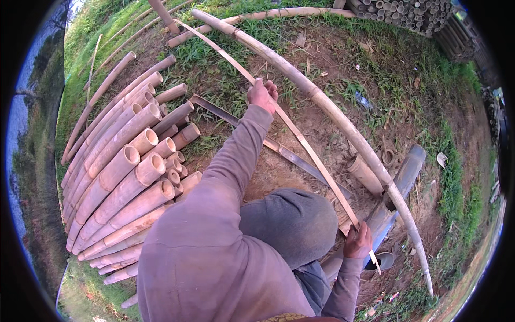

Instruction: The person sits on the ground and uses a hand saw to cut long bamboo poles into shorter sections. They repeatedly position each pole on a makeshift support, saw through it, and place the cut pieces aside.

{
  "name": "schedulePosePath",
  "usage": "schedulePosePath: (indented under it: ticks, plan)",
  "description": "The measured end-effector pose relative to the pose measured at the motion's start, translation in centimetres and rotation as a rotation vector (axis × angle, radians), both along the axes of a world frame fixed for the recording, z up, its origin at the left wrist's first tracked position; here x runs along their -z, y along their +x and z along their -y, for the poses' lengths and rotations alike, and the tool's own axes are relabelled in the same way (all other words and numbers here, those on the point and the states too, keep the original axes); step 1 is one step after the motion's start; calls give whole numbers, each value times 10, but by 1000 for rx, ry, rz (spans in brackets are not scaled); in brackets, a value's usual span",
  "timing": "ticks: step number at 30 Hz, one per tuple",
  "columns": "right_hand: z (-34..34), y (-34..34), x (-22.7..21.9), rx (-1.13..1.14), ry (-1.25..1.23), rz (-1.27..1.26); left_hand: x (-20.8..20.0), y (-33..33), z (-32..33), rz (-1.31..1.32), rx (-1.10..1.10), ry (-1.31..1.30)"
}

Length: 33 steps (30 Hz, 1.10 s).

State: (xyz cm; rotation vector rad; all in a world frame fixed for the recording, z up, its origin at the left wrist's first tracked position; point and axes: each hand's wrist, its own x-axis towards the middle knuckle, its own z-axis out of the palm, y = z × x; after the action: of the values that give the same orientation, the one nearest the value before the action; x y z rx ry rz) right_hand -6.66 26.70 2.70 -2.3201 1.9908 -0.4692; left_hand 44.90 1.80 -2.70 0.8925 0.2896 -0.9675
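Observation:
A long, thin bamboo strip (pixel 300 136) runs slantwise from the far left down to the near right. My left hand (pixel 262 96), arm stretched forward, has its fingers curled around the strip's upper part. Close to the strip's near end, my right hand (pixel 358 241) is closed on it; a small dark bit shows at its fingers, too little to name. Beneath the strip, a split half of bamboo (pixel 292 156) lies on the ground with its hollow side up. My bent knee (pixel 292 225) is just left of the strip.
Many cut bamboo poles (pixel 115 174) are piled at left. A long bamboo pole (pixel 316 95) arches across the right side, above a thick dark log (pixel 405 174) and a short bamboo piece (pixel 365 174). More bamboo (pixel 402 16) is stacked far right. Grass patches dot the dirt.

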Motion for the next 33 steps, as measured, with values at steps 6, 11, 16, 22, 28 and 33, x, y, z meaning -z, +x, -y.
schedulePosePath:
  ticks: [6,11,16,22,28,33]
  plan:
    - [-4,-30,-27,-94,34,229,-29,-31,-10,12,80,-177]
    - [2,-55,-23,-101,-9,206,-39,-56,-6,8,87,-181]
    - [7,-77,-20,-120,-39,167,-34,-71,-13,20,111,-171]
    - [13,-78,-23,-122,-42,166,-29,-73,-14,30,122,-192]
    - [32,-81,-24,-137,-77,144,-25,-76,8,60,127,-201]
    - [61,-88,-34,-85,-21,109,4,-58,6,122,178,-82]
